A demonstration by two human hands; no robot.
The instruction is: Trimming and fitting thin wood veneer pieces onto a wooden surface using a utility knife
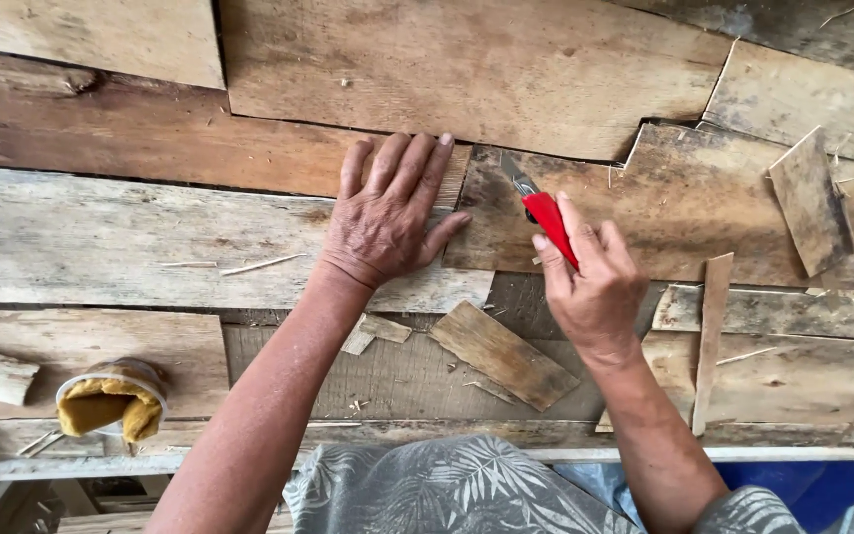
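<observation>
Boards of weathered, grey-brown wood fill nearly the whole view, laid side by side and overlapping as a rough work surface. On top of them, right of centre, lies a thin dark-brown sheet of wood veneer with a stepped upper edge. The left hand lies flat, palm down, fingers straight and close together with the thumb spread toward the sheet, pressing on the boards at the sheet's left edge; its fingertips reach a narrow pale strip of wood that stands just beside that edge. The right hand is curled shut around a red-handled utility knife with a short grey blade, index finger stretched along the handle; the blade points up and to the left, its tip on the veneer sheet near the upper left corner.

Below the hands lies a loose rectangular offcut of brown wood, tilted, with a smaller pale chip just beside it to the left. A long narrow slat lies nearly upright to the right of the right wrist, and a small trapezoid scrap rests on the sheet's far right end. At lower left, well apart from both hands, stands a small round clear tub holding a yellow-brown paste. Thin splinters are scattered over the boards.
</observation>
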